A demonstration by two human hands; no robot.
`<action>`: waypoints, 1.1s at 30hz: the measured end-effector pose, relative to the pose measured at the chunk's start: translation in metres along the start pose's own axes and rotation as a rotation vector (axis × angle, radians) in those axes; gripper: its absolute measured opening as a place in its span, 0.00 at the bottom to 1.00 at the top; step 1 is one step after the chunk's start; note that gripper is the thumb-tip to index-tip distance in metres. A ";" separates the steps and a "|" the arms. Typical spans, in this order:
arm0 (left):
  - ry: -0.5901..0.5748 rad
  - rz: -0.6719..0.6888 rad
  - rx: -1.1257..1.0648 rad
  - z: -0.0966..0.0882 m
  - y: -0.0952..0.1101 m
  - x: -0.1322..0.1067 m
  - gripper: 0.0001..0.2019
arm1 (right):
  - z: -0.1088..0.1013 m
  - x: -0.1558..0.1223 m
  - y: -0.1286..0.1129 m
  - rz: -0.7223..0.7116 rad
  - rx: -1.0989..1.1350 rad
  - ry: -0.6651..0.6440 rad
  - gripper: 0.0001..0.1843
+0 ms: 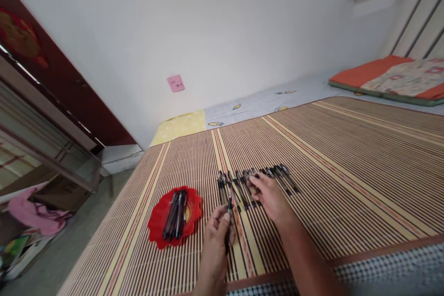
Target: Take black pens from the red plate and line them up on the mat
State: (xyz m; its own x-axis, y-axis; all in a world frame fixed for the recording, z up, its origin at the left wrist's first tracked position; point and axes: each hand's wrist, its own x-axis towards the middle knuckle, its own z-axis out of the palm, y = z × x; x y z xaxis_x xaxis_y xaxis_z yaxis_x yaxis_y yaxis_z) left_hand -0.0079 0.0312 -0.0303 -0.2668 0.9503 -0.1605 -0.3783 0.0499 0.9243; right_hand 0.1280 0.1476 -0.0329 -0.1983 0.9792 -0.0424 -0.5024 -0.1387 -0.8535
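My left hand [218, 229] is closed around a black pen [229, 208], held upright with its narrow, bare-looking tip upward. To its right, my right hand [268, 194] pinches a small dark piece [255, 176] that looks like a pen cap, mostly covered by the fingers. Behind and beneath the hands, several capped pens [239, 185] lie side by side in a row on the striped mat [277, 240]. The right hand hides part of this row. Left of the hands, a red scalloped plate [156, 217] holds a bunch of dark pens [176, 215].
The mat covers a bed, with a yellow and checked sheet [243, 106] showing along the white wall. A folded orange and floral quilt [388, 76] lies at the far right. Beyond the bed's left edge are the floor, pink cloth [34, 212] and a cardboard box [64, 194].
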 end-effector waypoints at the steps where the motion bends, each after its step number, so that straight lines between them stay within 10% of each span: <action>1: 0.011 0.026 0.025 0.000 0.000 0.000 0.21 | 0.004 -0.002 0.001 0.007 -0.085 -0.063 0.17; 15: 0.261 0.396 0.608 -0.009 -0.005 -0.004 0.08 | 0.032 -0.013 0.007 -0.188 -0.545 -0.319 0.08; 33: -0.010 0.040 0.224 -0.011 0.001 0.000 0.20 | 0.027 -0.014 0.010 -0.083 -0.372 -0.409 0.09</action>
State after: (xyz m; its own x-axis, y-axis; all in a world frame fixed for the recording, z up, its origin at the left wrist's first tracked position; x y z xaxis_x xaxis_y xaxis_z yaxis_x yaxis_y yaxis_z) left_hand -0.0179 0.0283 -0.0329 -0.2684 0.9558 -0.1198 -0.1613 0.0780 0.9838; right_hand 0.1028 0.1282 -0.0271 -0.5186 0.8370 0.1746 -0.2139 0.0707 -0.9743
